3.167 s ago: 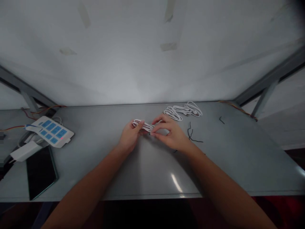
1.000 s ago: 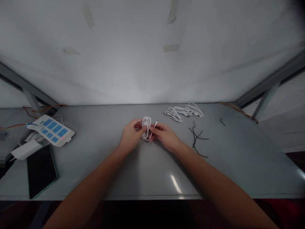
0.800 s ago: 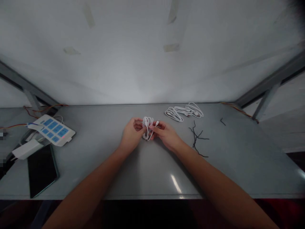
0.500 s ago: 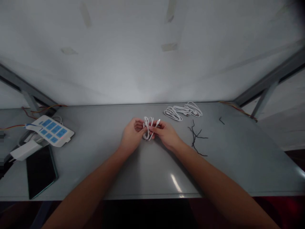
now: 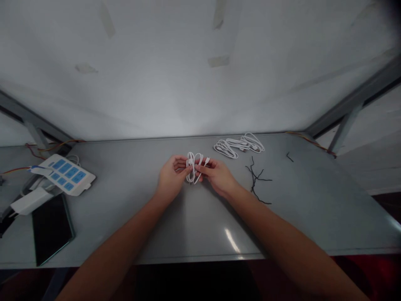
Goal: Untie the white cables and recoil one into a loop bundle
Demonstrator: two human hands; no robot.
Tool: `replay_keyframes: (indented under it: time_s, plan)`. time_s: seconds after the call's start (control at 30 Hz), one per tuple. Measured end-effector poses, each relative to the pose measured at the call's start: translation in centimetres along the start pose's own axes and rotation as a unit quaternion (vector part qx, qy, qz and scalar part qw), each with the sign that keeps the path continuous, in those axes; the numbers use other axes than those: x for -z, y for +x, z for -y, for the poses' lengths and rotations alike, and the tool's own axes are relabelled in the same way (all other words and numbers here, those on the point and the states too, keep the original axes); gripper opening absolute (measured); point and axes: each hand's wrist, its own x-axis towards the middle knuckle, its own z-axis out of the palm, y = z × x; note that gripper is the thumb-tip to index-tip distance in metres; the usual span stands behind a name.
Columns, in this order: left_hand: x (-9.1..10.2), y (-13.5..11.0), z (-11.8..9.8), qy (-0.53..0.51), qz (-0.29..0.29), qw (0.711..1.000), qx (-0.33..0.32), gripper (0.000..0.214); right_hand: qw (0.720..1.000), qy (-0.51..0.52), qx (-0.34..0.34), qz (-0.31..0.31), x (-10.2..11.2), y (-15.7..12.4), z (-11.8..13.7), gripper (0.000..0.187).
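Note:
A white USB cable (image 5: 191,177), looped into a small coil, is held between both hands above the grey table. My left hand (image 5: 171,175) pinches the coil's left side between thumb and fingers. From the right, my right hand (image 5: 219,175) grips the coil near its middle. One plug (image 5: 207,160) of the cable sticks up by the right fingers. Behind and to the right lie several more coiled white cables (image 5: 233,144). Some thin black twist ties (image 5: 255,179) lie in a tangle right of my right hand.
At the left are a white power strip (image 5: 85,184) with blue sockets, a white charger (image 5: 31,201) and a dark phone (image 5: 52,230). A bent black tie (image 5: 290,157) lies at the right. A white wall (image 5: 163,96) rises behind the table (image 5: 125,167).
The coil's loops are spread slightly wider between my fingers. Both hands keep hold of the cable. The camera view has shifted a little.

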Motion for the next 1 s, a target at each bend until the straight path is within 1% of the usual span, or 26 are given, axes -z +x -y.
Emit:
replay_keyframes:
  time_s: [0.13, 0.3, 0.43, 0.53, 0.63, 0.73, 0.8, 0.9, 0.93, 1.0]
  plan:
    - [-0.1, -0.1, 0.0, 0.003, 0.01, 1.0, 0.0, 0.028, 1.0, 0.006, -0.002, -0.007, 0.0, 0.0, 0.0, 0.031]
    - [-0.3, -0.2, 0.0, 0.009, -0.003, 1.0, -0.005, 0.026, 0.999, 0.015, -0.002, -0.037, 0.1, 0.1, -0.4, 0.033]
    - [-0.2, -0.2, 0.1, -0.008, -0.002, 1.0, -0.009, 0.027, 0.999, 0.021, -0.008, -0.028, 0.2, 0.1, -0.2, 0.031]
    - [-0.2, -0.2, -0.1, -0.01, 0.006, 1.0, 0.0, 0.024, 0.999, 0.029, -0.012, -0.022, 0.2, 0.0, 0.0, 0.028]
    - [-0.1, -0.2, -0.4, 0.017, 0.028, 0.999, 0.02, 0.021, 1.0, 0.019, -0.013, -0.009, 0.2, 0.0, 0.0, 0.023]
    - [0.0, -0.4, -0.7, 0.05, 0.044, 0.997, 0.031, 0.021, 1.0, -0.008, 0.003, 0.003, 0.2, 0.0, -0.1, 0.021]
    - [0.1, -0.5, -0.8, 0.07, 0.038, 0.997, 0.019, 0.02, 1.0, -0.024, 0.009, 0.009, 0.2, 0.1, -0.2, 0.023]
    - [0.4, -0.3, -0.6, 0.114, 0.027, 0.993, -0.007, 0.016, 0.999, -0.047, -0.001, 0.018, 0.5, 0.3, -0.1, 0.028]
    - [0.6, -0.1, -0.6, 0.125, 0.027, 0.992, -0.003, 0.015, 0.998, -0.055, -0.005, 0.018, 0.8, 0.4, 0.0, 0.029]
    - [1.2, 0.6, -0.4, 0.126, 0.029, 0.991, 0.024, 0.016, 0.998, -0.064, -0.014, 0.01, 1.4, 0.5, 0.5, 0.03]
